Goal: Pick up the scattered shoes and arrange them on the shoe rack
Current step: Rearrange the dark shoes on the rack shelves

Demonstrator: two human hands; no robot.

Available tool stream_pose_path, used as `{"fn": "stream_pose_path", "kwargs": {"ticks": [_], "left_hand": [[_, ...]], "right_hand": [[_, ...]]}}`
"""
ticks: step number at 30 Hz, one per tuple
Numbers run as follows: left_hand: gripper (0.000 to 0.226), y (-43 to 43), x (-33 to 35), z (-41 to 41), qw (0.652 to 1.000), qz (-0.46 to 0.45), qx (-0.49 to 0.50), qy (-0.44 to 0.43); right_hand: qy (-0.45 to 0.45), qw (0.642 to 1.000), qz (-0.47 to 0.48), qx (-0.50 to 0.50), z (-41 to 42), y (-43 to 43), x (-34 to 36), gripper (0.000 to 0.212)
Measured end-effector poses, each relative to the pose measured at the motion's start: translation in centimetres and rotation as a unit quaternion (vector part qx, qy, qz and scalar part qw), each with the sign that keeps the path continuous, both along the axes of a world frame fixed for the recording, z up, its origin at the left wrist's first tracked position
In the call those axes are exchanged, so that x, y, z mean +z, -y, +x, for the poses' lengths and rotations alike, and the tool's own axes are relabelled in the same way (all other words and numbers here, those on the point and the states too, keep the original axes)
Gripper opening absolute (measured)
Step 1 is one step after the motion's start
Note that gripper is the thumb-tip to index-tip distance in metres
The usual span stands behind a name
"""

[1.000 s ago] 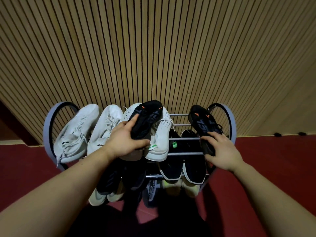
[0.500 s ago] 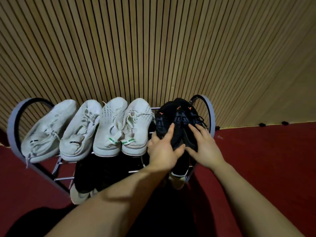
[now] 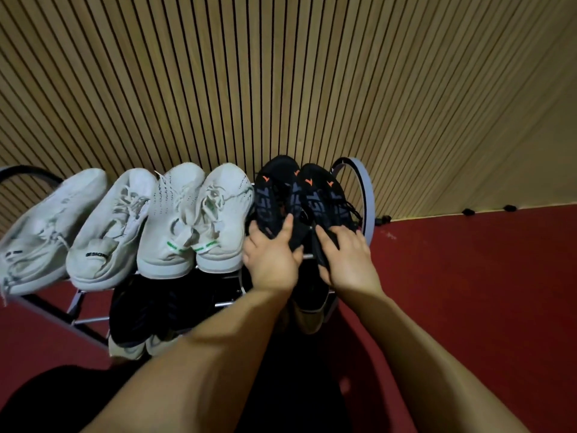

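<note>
Placement step, apparently near the task's end: on the top tier of the shoe rack (image 3: pixel 366 195), the left hand (image 3: pixel 271 260) has its grip clamped on the heel of the left black shoe (image 3: pixel 274 189). The right hand (image 3: pixel 349 260) is clamped likewise on the right black shoe (image 3: pixel 321 195); the pair lies touching, toes to the wall, just beside four white shoes (image 3: pixel 175 220). The next move likely calls for settling both heels level with the white row, then loosening each grip.

We find the rack (image 3: pixel 371 195) filled across its top by white shoes (image 3: pixel 175 220) and black shoes (image 3: pixel 299 195), with open red floor (image 3: pixel 468 292) at the frame's right.
</note>
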State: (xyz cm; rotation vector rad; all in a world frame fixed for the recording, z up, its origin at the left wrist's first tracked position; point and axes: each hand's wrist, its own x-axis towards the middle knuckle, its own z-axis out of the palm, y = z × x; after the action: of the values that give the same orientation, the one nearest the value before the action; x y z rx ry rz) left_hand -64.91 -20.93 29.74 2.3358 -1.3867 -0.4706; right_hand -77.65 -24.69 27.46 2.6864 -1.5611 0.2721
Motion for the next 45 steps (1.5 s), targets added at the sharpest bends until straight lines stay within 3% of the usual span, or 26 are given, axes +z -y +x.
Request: {"fn": "stream_pose_path", "kwargs": {"ticks": [5, 9, 14, 16, 18, 20, 22, 25, 31, 34, 39, 45], "left_hand": [[0.062, -0.1, 0.3, -0.1, 0.999, 0.045, -0.015, 0.025], [0.064, -0.8, 0.2, -0.4, 0.998, 0.061, -0.02, 0.021], [0.078, -1.6, 0.8, 0.6, 0.991, 0.094, -0.087, 0.039], [0.092, -1.8, 1.2, 1.4, 0.974, 0.114, -0.151, 0.127], [0.105, -1.2, 1.6, 2.3, 0.935, 0.105, -0.218, 0.259], [0.113, 0.0, 1.8, 3.6, 0.894, 0.079, -0.294, 0.328], [0.115, 1.3, 1.8, 4.6, 0.884, 0.081, -0.351, 0.298], [0.109, 1.9, 1.1, 4.8, 0.9, 0.096, -0.345, 0.25], [0.107, 3.2, 1.5, 3.9, 0.922, 0.105, -0.3, 0.222], [0.107, 3.3, 1.3, 3.9, 0.912, 0.119, -0.319, 0.228], [0.102, 3.2, 1.8, 4.1, 0.894, 0.131, -0.352, 0.243], [0.097, 3.0, 2.0, 4.7, 0.88, 0.139, -0.377, 0.253]], "right_hand": [[0.036, 0.999, -0.002, -0.021, 0.2, 0.4, 0.0, 0.082], [0.045, 0.997, 0.054, -0.034, 0.1, 0.3, 1.0, 0.076], [0.047, 0.995, 0.077, -0.051, 0.6, 0.1, 1.5, 0.075], [0.064, 0.993, 0.083, -0.052, 0.5, 0.0, 1.7, 0.074], [0.083, 0.992, 0.082, -0.048, 0.3, -0.1, 2.1, 0.074], [0.083, 0.992, 0.08, -0.044, 0.3, -0.3, 2.2, 0.073], [0.059, 0.994, 0.078, -0.038, 0.6, -0.5, 2.0, 0.072], [0.018, 0.997, 0.066, -0.024, 1.0, -0.1, 1.9, 0.071], [0.074, 0.991, 0.103, -0.048, 0.9, -0.1, 2.6, 0.072], [0.058, 0.993, 0.099, -0.035, 0.9, -0.1, 2.2, 0.072], [-0.049, 0.993, 0.094, 0.052, 0.3, 1.1, 2.2, 0.074], [-0.019, 0.992, 0.124, 0.019, 0.5, 1.6, 2.5, 0.079]]}}
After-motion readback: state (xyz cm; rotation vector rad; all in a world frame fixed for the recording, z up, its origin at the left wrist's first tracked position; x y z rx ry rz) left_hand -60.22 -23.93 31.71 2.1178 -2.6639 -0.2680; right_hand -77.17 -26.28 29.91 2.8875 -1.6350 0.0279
